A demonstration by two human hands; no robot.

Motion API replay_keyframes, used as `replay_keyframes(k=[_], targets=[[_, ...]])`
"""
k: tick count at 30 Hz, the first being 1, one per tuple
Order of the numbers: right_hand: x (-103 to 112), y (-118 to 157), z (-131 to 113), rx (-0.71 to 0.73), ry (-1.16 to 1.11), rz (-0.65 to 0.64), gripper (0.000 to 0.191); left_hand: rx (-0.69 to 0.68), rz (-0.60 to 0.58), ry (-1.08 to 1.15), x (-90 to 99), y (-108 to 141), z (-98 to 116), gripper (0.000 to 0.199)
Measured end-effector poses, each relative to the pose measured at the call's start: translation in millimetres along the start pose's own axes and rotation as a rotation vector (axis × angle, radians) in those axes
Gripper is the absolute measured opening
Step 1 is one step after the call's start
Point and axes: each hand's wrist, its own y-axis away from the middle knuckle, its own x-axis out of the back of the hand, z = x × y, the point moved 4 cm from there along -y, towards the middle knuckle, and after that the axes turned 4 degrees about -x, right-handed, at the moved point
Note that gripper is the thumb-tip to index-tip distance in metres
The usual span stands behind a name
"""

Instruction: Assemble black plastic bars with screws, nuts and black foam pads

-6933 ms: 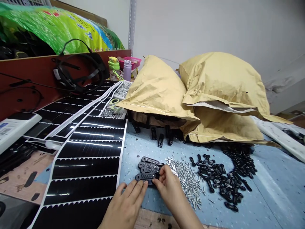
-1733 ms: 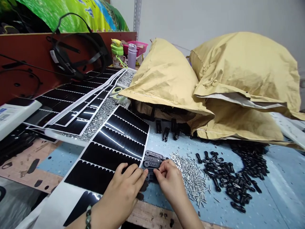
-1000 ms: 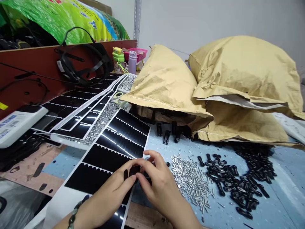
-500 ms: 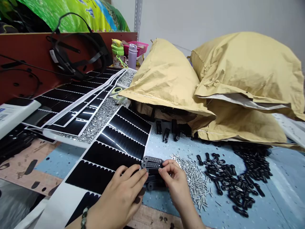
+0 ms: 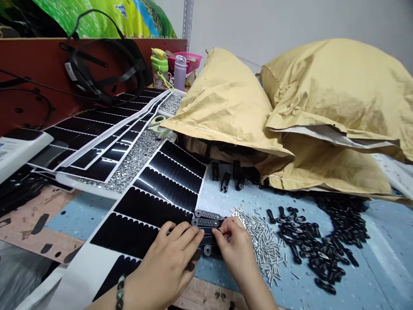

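Note:
Side by side on the blue worktop lie several long black plastic parts (image 5: 207,214); the upper ones have a textured face and round ends. My left hand (image 5: 172,258), a bead bracelet at its wrist, has its fingers close together over the left ends of the lower parts and holds them. At the right ends, my right hand (image 5: 237,243) has thumb and forefinger pinched together; whatever is between the tips is too small and covered to name. A pile of small silver screws or pins (image 5: 263,241) spreads just right of that hand.
Short black plastic pieces (image 5: 314,243) are heaped at the right. Tan paper sacks (image 5: 226,103) stand behind, one open with black parts inside. Black sticker sheets (image 5: 138,206) run along the left, near a tray of small metal bits (image 5: 129,165), scissors (image 5: 157,122) and bottles (image 5: 180,73).
My right hand's thumb and forefinger have shifted slightly left and down over the black parts. My left fingertips have slid a little to the right. The camera has moved slightly.

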Motion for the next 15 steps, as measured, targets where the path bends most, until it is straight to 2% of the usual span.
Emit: replay_keyframes(k=[4, 7, 10, 12, 13, 15], targets=[[9, 3, -8, 0.095, 0.317, 0.041, 0.033, 0.079, 0.000, 0.167, 10.9, -4, -4, 0.047], [11, 14, -34, 0.316, 0.190, 0.006, 0.015, 0.131, 0.008, 0.286, 18.0, -4, -8, 0.049], [4, 30, -63, 0.573, -0.004, -0.194, 0.028, 0.133, -0.027, 0.364, 17.4, 1, -10, 0.058], [1, 34, -69, 0.559, -0.089, -0.276, 0.024, 0.168, -0.026, 0.404, 15.8, 7, -13, 0.057], [1, 32, -66, 0.486, -0.150, -0.282, 0.020, 0.204, -0.008, 0.417, 15.6, 10, -16, 0.055], [3, 23, -52, 0.245, -0.321, -0.250, 0.013, 0.284, 0.052, 0.415, 15.9, 15, -22, 0.051]])
